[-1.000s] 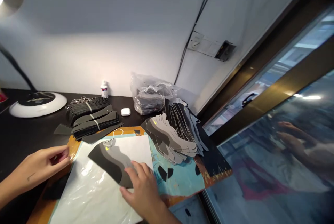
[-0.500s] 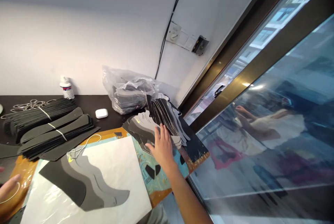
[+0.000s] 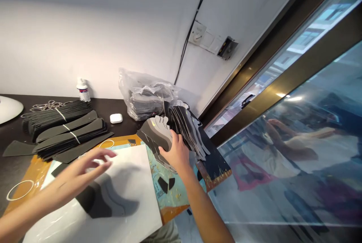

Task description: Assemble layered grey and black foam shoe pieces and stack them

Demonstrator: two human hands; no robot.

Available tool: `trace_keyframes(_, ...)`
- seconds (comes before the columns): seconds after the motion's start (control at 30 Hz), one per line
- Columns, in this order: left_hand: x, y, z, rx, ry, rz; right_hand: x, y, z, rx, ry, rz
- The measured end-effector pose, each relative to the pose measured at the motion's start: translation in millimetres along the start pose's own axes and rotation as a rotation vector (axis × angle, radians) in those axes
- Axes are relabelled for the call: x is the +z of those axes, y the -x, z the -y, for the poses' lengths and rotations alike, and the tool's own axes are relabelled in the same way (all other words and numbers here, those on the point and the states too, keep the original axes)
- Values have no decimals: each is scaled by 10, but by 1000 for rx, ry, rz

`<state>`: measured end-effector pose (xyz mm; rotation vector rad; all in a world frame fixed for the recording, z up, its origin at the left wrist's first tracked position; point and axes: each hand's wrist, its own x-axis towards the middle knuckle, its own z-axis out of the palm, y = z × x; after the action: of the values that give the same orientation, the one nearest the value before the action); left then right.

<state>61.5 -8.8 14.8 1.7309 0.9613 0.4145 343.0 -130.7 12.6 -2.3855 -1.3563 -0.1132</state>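
With my right hand (image 3: 177, 152) clamped on the top of the stack of grey pieces (image 3: 158, 131) just right of the white sheet (image 3: 135, 182), and my left hand (image 3: 85, 167) hovering spread-fingered over that sheet, I judge I'm picking a piece, which calls for lifting one alone.

1. Far left, bundled black strips (image 3: 68, 129) cover the table (image 3: 127, 128).
2. Far middle, a plastic bag (image 3: 147, 99) blocks the way; between it and the strips lies only a small white case (image 3: 116, 118).
3. Right, the fanned stack of grey pieces (image 3: 154, 131) rises just beside the window glass (image 3: 283, 167), which closes that side.
4. Near, the white sheet (image 3: 143, 197) is bare on its right part.
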Motion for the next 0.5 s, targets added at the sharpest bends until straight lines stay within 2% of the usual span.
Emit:
trace_keyframes(0.07, 303, -242, -45, -42, 299, 205, -7, 66, 115, 8, -231, 35)
trace_keyframes(0.13, 527, -443, -72, -11, 570, 242, 22, 168, 248, -15, -422, 115)
trace_keyframes(0.23, 633, -595, -63, 84, 724, 344, 126, 347, 429, -53, -521, 305)
trace_keyframes(0.3, 601, -605, -44, 25, 762, 346, 214, 458, 524, -74, -476, 417)
trace_keyframes(0.37, 554, -569, -27, -87, 763, 300, 293, 546, 599, -96, -391, 471)
trace_keyframes(0.43, 521, -495, 5, -148, 675, 246, 348, 601, 648, -120, -305, 474)
trace_keyframes(0.5, 493, -371, 78, -86, 455, 164, 371, 619, 657, -111, -233, 423)
